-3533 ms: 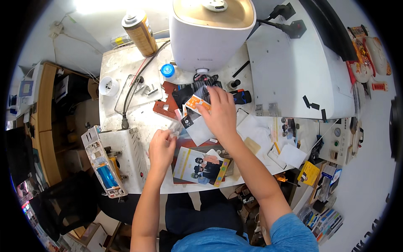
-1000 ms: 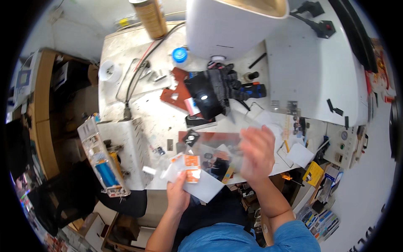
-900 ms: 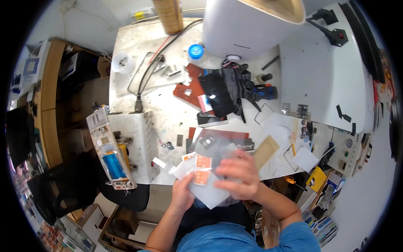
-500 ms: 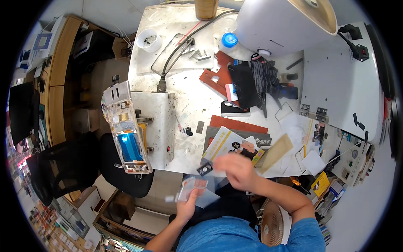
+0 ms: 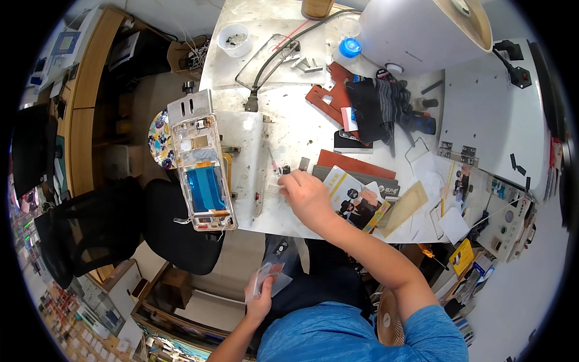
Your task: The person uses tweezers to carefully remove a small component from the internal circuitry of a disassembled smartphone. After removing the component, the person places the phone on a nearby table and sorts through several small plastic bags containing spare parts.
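Note:
My left hand [image 5: 258, 300] is closed on a clear plastic packet [image 5: 263, 277], held low in front of the table edge. Reddish print shows on the packet, and a dark label [image 5: 280, 246] stands out above it. Over the table my right hand [image 5: 306, 198] has its fingers pinched together. By the fingertips is a small pale, see-through piece [image 5: 274, 188], too faint to name. An opened phone frame [image 5: 204, 187] with a blue film on it is clamped upright at the left side of a white block [image 5: 246, 163].
Printed cards [image 5: 347, 199] and a brown-red sheet [image 5: 353, 164] lie right of my right hand. Beyond them are striped gloves [image 5: 386, 102], a blue-capped bottle [image 5: 348, 49] and a white tub [image 5: 234, 41]. A black cable [image 5: 271, 63] crosses the far table. A black chair [image 5: 181, 229] stands left.
My right hand has moved away from the packet, left and forward onto the table beside the white block. My left hand has stayed low with the packet. The whole view has shifted slightly.

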`<state>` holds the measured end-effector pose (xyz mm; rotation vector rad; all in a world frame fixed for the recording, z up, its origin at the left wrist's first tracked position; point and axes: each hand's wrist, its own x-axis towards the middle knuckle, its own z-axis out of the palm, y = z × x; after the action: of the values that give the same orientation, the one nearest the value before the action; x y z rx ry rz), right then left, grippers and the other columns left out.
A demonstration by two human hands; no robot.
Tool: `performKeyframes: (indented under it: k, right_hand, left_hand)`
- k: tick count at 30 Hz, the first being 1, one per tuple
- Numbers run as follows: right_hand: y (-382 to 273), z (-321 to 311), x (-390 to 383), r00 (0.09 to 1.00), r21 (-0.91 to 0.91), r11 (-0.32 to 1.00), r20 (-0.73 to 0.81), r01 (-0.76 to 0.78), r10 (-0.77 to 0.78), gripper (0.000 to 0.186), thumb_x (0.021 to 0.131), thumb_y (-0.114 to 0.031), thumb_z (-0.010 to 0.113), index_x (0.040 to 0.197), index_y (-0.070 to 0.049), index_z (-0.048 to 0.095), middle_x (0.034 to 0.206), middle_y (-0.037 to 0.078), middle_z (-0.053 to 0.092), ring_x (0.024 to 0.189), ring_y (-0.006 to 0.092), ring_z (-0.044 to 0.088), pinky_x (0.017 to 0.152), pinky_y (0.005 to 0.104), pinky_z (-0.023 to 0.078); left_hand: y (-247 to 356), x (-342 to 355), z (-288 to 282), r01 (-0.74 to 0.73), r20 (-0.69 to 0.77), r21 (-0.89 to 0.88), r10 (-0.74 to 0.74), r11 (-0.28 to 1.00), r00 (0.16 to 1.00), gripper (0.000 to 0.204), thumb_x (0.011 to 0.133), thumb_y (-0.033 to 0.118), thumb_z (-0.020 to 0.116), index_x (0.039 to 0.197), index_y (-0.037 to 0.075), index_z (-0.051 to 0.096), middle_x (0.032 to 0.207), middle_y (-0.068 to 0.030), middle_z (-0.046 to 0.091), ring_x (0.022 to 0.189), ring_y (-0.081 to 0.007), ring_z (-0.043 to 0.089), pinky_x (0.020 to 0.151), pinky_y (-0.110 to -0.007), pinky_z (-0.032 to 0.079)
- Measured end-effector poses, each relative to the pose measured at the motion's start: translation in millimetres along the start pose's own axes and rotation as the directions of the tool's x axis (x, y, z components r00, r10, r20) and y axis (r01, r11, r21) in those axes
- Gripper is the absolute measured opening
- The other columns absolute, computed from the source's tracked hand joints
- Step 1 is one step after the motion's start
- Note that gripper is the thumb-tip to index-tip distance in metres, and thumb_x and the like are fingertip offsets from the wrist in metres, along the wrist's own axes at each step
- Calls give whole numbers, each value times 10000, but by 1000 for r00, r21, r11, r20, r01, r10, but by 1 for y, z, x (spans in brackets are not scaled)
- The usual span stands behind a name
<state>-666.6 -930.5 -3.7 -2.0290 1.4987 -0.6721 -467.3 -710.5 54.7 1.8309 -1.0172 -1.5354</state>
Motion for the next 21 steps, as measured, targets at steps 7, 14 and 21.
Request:
performKeyframes:
  k: [7,14,21]
  right_hand:
    - [-11,-35,-7,941,230,935,267,-271,207,181,835,-102,734,1000,-59,672,893,82,612,845,284,634,727,375,510]
    - [-42,-104,-57,951,396,900,304,-181,57,73,888,-141,702,896,-68,698,898,79,641,888,285,625,771,369,504]
    - [-42,-81,-59,823,611,561,494,-558,281,187,901,-173,732,1043,-52,743,833,70,704,702,194,663,657,311,512]
  left_hand:
    - [12,2,-8,80,64,-114,-73,990,995,289,1025,159,560,1223,-42,625,1238,-144,648,1089,-239,647,957,-342,503]
    - [81,32,-21,-350,429,-157,383,924,818,150,936,32,635,1041,62,738,1576,-219,293,1419,-311,395,1162,-456,344]
    - [70,48,-26,-186,419,-104,212,977,883,200,958,-26,574,1094,15,714,1088,-183,716,1024,-285,696,917,-381,542]
